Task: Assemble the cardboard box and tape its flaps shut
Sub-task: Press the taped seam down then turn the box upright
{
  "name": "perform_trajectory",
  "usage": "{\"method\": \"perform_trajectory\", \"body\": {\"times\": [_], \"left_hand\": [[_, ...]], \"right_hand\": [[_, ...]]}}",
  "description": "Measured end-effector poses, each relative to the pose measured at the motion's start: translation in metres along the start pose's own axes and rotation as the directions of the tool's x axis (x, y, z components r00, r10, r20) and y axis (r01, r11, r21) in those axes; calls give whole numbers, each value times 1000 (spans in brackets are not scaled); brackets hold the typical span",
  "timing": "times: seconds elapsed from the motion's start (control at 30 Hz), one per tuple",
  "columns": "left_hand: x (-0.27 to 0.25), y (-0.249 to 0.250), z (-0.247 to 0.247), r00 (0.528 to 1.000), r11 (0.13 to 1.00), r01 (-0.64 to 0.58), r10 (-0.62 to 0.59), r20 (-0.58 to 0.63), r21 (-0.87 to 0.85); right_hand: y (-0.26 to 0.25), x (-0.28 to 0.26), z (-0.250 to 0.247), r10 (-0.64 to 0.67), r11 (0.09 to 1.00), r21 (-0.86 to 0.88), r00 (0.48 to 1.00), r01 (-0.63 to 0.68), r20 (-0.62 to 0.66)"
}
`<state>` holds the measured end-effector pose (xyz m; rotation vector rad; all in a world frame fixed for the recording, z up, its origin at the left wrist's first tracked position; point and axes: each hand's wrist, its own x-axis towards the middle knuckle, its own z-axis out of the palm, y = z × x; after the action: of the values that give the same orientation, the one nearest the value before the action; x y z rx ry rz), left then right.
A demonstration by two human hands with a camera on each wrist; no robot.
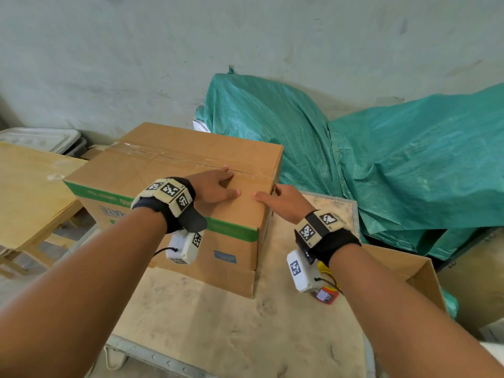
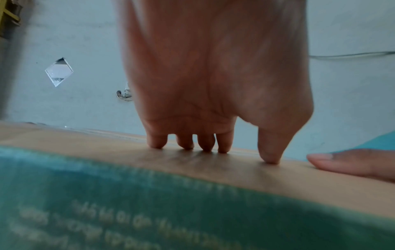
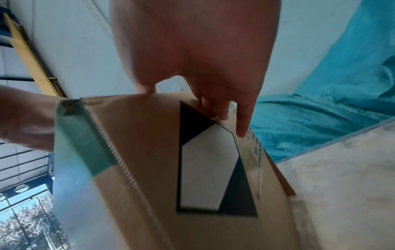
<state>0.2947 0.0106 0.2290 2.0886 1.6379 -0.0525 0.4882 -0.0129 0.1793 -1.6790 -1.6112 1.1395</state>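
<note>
A brown cardboard box (image 1: 163,170) with a green stripe stands on the dusty table (image 1: 218,323). Clear tape (image 1: 152,154) runs along its closed top seam. My left hand (image 1: 230,184) lies flat on the top by the seam's right end, and in the left wrist view its fingertips (image 2: 205,147) press the cardboard (image 2: 299,186). My right hand (image 1: 268,195) sits at the box's top right edge, thumb (image 2: 352,164) on top. In the right wrist view its fingers (image 3: 241,125) reach down over the end of the box (image 3: 138,152), where a gap shows between the end flaps.
A green tarp (image 1: 381,159) covers a pile behind and right of the box. A flattened cardboard piece (image 1: 409,266) lies at the table's right. A small red and yellow object (image 1: 326,294) lies under my right wrist. A yellow wooden table (image 1: 27,186) stands left.
</note>
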Motion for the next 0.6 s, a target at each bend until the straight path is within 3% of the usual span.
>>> {"method": "perform_trajectory", "body": {"times": [0.13, 0.27, 0.4, 0.6], "left_hand": [[-5, -25, -28, 991, 989, -104, 94, -98, -106], [-7, -82, -61, 975, 985, -100, 69, -213, -141], [-4, -145, -79, 948, 992, 1, -41, -316, -128], [3, -222, -87, 932, 962, 269, -248, -264, 48]], "right_hand": [[-31, 4, -9, 36, 987, -151, 996, -47, -79], [-65, 12, 0, 159, 932, -303, 975, -200, -154], [-86, 17, 17, 261, 839, -426, 937, -340, -234], [-90, 18, 40, 339, 758, -454, 878, -468, -338]]}}
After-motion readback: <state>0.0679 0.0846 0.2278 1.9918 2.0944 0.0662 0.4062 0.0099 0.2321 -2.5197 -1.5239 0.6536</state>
